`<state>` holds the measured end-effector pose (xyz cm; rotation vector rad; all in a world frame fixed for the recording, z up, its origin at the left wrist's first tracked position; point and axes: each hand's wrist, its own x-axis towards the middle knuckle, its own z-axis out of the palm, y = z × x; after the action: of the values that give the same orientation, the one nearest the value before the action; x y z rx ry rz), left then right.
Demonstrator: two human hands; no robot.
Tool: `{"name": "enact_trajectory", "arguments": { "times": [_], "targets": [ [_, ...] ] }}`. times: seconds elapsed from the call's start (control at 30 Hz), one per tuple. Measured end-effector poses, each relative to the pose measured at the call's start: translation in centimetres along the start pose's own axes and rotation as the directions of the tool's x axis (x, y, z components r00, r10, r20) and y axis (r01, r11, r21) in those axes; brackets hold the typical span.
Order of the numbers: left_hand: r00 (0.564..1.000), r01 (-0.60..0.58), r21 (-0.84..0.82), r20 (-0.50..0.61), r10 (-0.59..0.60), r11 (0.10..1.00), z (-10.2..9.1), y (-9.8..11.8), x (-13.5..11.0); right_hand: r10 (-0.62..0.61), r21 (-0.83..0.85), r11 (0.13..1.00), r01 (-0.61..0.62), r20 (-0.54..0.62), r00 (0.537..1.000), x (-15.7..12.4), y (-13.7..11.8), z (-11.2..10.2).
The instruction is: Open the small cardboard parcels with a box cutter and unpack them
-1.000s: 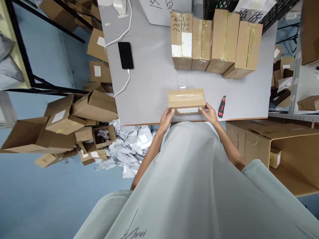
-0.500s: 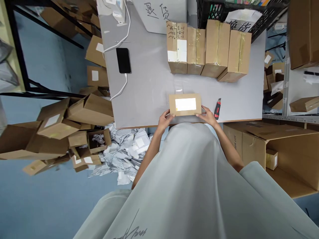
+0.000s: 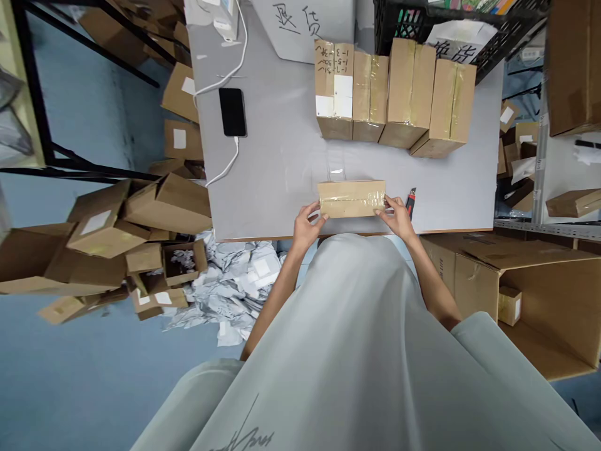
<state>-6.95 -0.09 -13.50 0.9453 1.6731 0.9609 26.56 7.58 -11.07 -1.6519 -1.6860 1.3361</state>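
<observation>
A small brown cardboard box (image 3: 351,200) is held between my two hands near the front edge of the table. Clear tape runs along the face turned up to me. My left hand (image 3: 308,224) grips its left end, thumb at the near lower corner and fingers at the side. At the other end my right hand (image 3: 395,217) holds it in the same way. Just beyond my right hand lies a red and black utility knife (image 3: 410,202), partly hidden by the fingers.
Several taped cardboard boxes (image 3: 370,94) stand in a row farther back. A black crate (image 3: 486,37) is behind them on the right. A phone (image 3: 233,112) with a white cable lies at the left. Open cartons and a heap of plastic bags (image 3: 235,282) cover the floor at left.
The small box has been turned over in my hands: its white label faced up before, and a taped face shows now. My right hand has come closer to the knife.
</observation>
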Motion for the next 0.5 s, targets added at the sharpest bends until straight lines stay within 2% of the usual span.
{"name": "enact_trajectory", "arguments": {
  "times": [0.17,0.3,0.4,0.5],
  "targets": [
    [0.999,0.037,-0.039,0.009,-0.037,0.999,0.1,0.4,1.6,-0.015,0.0,1.0,0.015,0.049,0.999,1.2,-0.1,-0.6],
    [0.991,0.108,-0.079,0.082,-0.102,0.991,0.1,-0.5,1.4,0.046,0.037,0.998,-0.051,0.116,0.992,0.5,1.1,-0.8],
    [0.973,0.166,-0.102,0.177,-0.146,0.981,0.6,-0.9,1.0,0.109,0.037,0.992,-0.12,0.225,0.968,-0.2,2.0,-0.4],
    [0.965,0.194,-0.07,0.192,-0.178,0.978,1.2,-0.9,0.9,0.135,0.016,0.989,-0.144,0.261,0.956,-0.6,2.5,0.6]
  ]
}}
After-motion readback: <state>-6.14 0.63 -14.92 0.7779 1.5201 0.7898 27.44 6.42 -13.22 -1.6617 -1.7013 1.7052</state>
